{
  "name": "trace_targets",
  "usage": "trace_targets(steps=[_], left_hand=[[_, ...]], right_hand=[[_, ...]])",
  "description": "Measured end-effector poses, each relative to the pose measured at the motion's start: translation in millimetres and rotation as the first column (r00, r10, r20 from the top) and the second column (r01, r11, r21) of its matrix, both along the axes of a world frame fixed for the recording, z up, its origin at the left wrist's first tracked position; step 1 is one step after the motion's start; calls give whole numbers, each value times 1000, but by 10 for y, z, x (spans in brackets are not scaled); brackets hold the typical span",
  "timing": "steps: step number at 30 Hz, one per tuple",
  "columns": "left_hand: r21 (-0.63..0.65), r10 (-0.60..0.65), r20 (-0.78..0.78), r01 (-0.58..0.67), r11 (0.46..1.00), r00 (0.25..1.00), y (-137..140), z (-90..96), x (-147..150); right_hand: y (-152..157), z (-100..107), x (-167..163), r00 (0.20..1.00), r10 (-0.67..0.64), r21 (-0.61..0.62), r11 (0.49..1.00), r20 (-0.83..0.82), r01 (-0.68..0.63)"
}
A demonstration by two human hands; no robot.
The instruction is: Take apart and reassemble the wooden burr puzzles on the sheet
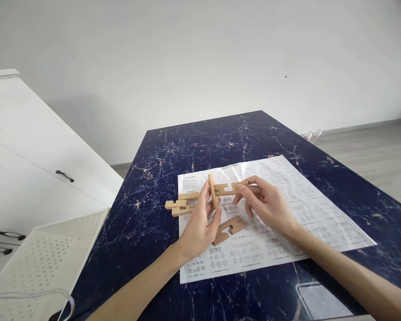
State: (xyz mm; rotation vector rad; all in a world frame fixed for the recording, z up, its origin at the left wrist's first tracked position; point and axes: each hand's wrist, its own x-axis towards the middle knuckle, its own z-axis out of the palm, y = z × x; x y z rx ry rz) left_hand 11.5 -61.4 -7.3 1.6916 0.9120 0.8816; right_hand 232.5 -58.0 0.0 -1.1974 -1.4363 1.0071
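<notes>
My left hand is closed on an upright wooden puzzle piece, seen nearly edge-on. Between the thumb and fingers of my right hand is a flat notched wooden puzzle piece, its left end meeting the upright one. Whether the two are joined, I cannot tell. A third flat piece with a cut-out and a dark mark lies on the printed sheet below my hands. Several notched wooden sticks rest at the sheet's left edge, partly hidden behind my left hand.
The sheet lies on a dark blue marble-patterned table. A white cabinet and a perforated white surface with a white cable stand left. A clear rectangular object lies near the front edge.
</notes>
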Motion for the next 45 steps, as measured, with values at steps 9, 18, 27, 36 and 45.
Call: trace_targets(steps=[9,18,27,36,45], left_hand=[[7,1,17,-1,1000,1000,-3,-30,-7],[1,-5,-8,5,1000,1000,0,-12,-4],[1,-1,-11,1,1000,1000,0,-37,-9],[5,-3,1,3,1000,1000,18,-65,-2],[-3,3,-18,-3,1000,1000,18,-97,-28]], right_hand=[[5,-31,7,999,28,-3,1000,-16,-28],[3,-45,-4,1000,15,4,1000,-16,-15],[-4,-72,-14,1000,9,17,1000,-7,-9],[-23,-48,-56,999,-12,28,1000,36,11],[-8,-65,-26,999,28,26,999,15,-29]])
